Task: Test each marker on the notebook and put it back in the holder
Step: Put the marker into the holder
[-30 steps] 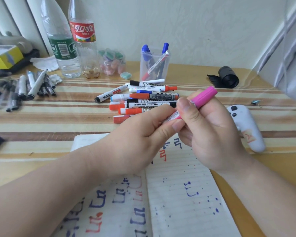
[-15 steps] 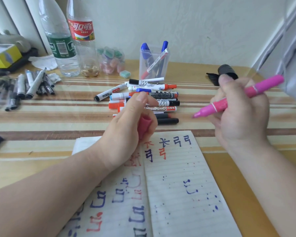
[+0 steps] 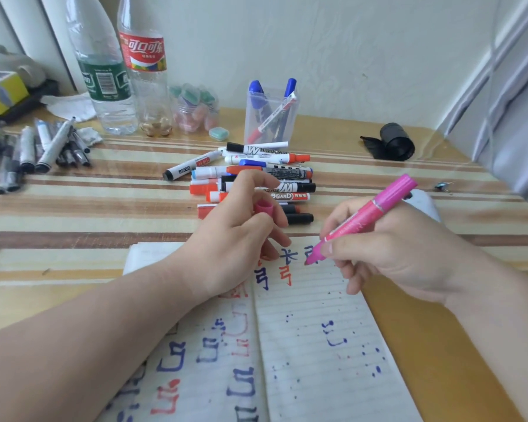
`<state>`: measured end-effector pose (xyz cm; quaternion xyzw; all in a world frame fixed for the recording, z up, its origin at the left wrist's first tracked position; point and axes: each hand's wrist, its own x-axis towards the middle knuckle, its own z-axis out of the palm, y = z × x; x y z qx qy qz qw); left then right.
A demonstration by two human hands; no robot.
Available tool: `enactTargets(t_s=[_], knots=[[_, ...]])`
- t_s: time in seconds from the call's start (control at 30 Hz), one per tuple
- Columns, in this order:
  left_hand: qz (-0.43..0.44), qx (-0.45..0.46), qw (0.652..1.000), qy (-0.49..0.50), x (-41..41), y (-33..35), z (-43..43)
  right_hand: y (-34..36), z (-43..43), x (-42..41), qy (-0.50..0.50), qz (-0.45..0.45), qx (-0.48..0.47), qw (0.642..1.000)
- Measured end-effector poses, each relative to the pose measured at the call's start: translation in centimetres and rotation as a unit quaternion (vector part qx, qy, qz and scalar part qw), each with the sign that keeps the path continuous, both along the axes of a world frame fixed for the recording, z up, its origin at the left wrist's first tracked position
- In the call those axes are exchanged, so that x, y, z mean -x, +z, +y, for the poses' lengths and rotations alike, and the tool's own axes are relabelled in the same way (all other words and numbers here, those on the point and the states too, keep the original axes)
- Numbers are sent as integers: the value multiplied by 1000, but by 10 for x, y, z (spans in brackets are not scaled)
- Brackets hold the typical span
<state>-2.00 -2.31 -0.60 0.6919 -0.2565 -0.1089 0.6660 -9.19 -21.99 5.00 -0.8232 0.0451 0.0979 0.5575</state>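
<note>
At the top of the notebook [image 3: 317, 345], your right hand [image 3: 403, 254], fingers pinched round the marker [image 3: 369, 214], has lowered its tip to the page, your left hand [image 3: 235, 239] curled round the cap [image 3: 263, 207]: testing begins, and the holder [image 3: 270, 117] comes later.

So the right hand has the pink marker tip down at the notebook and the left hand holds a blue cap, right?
Not quite. The head view shows the cap in the left hand is pink, not blue. The right hand does hold the pink marker tip down at the notebook.
</note>
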Motion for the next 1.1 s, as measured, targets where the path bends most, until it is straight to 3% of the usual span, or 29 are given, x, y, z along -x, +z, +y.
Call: enactTargets(t_s=[0.27,1.1], knots=[[-24,-22,999,7,-3,-2,-2,-35,-5,-20,12,-61,-82,995],[-38,-87,995,12,2,2,-3,-41,-10,-15,33,-114,25,993]])
